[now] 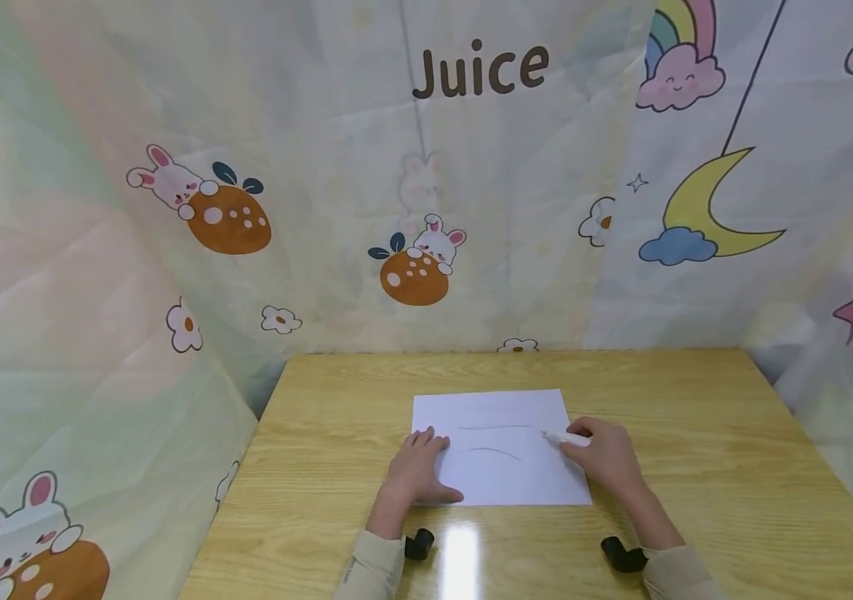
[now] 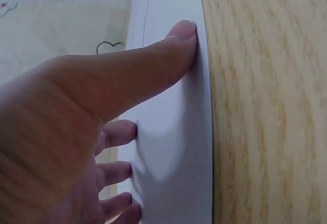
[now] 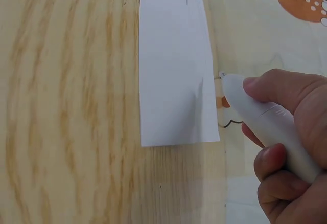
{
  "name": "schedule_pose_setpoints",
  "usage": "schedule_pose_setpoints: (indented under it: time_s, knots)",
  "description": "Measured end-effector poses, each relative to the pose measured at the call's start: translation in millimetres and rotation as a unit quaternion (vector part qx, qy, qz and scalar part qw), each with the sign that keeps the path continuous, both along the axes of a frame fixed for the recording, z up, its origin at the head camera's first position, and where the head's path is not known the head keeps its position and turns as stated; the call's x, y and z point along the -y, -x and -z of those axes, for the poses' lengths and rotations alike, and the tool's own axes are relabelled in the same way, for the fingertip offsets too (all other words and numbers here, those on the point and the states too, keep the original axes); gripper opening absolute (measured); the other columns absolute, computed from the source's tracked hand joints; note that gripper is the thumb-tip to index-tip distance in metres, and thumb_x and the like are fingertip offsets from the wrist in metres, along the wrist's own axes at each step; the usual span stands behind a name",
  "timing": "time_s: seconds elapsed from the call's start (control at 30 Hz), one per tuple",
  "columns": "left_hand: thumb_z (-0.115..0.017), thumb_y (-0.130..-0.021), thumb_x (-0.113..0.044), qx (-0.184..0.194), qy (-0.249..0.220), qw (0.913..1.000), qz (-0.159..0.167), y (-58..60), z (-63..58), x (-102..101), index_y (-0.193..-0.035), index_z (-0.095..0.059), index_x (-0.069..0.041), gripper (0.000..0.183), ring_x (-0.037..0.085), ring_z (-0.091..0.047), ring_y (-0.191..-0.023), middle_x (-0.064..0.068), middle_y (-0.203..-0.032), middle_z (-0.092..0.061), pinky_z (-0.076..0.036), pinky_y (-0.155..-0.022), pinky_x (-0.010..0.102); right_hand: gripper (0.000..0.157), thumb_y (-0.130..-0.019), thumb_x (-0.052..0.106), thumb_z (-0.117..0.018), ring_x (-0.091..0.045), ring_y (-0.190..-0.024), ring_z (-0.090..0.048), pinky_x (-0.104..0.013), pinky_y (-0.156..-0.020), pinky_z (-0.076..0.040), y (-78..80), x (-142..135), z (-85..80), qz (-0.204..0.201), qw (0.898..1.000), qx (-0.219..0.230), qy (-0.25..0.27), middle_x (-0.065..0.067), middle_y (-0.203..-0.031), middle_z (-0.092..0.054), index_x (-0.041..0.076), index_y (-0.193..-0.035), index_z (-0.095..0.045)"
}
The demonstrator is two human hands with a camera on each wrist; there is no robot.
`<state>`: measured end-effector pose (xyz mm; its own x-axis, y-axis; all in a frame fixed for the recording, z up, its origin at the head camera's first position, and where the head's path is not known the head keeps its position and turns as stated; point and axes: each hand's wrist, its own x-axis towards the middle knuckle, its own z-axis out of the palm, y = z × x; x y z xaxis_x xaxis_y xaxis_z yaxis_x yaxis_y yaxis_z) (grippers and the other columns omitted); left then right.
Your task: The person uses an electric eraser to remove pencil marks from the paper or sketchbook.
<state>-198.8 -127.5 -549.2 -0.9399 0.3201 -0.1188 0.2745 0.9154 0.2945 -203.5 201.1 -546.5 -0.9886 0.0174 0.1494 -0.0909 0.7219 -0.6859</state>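
Observation:
A white sheet of paper (image 1: pixel 501 487) lies on the wooden table, with an upper, nearly straight line and a lower curved line drawn on it. My left hand (image 1: pixel 417 471) rests on the sheet's left side, fingers spread; in the left wrist view its thumb (image 2: pixel 153 68) presses close to the paper's near edge. A thick white pen (image 1: pixel 567 437) is pinched in my right hand (image 1: pixel 610 457) over the paper's right side. Its tip points left, near the right end of the upper line. In the right wrist view, the pen tip looks raised off the sheet.
The wooden table (image 1: pixel 321 467) extends on all sides of the paper, with a light reflection near its front. A printed cloth backdrop (image 1: pixel 336 167) hangs behind the table and along its sides. Black wrist-worn pieces (image 1: pixel 623 555) stick out by both cuffs.

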Motion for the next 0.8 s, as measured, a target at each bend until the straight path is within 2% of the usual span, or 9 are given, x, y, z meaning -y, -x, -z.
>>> schedule_pose_setpoints:
  time_s: [0.43, 0.6, 0.8]
  knots:
    - [-0.084, -0.062, -0.059, -0.003, 0.004, 1.0, 0.003, -1.2, 5.3, 0.7, -0.138, -0.054, -0.016, 0.093, 0.038, -0.034, -0.136, 0.016, -0.15, -0.038, -0.038, -0.104, 0.052, 0.018, -0.074, 0.016, -0.079, -0.018, -0.068, -0.057, -0.032, -0.059, -0.048, 5.3, 7.2, 11.8, 0.013, 1.0, -0.006, -0.003, -0.007, -0.085, -0.07, 0.005, -0.087, -0.073]
    - [-0.084, -0.063, -0.058, 0.006, 0.0, 1.0, 0.001, -2.7, 3.9, 0.3, -0.139, -0.053, -0.015, 0.092, 0.038, -0.033, -0.137, 0.016, -0.151, -0.037, -0.037, -0.104, 0.053, 0.019, -0.075, 0.017, -0.078, -0.02, -0.074, -0.06, -0.037, -0.064, -0.051, 6.9, 10.5, 14.3, 0.022, 0.999, 0.018, -0.016, -0.008, -0.089, -0.071, 0.005, -0.089, -0.073]
    - [-0.086, -0.062, -0.057, 0.006, -0.011, 0.9999, -0.005, -3.2, -0.3, -0.7, -0.138, -0.054, -0.015, 0.093, 0.039, -0.032, -0.137, 0.016, -0.151, -0.037, -0.037, -0.104, 0.054, 0.021, -0.074, 0.018, -0.079, -0.026, -0.079, -0.064, -0.044, -0.069, -0.053, 10.6, 16.2, 8.7, 0.019, 0.999, 0.013, -0.038, -0.009, -0.088, -0.071, 0.004, -0.089, -0.073]
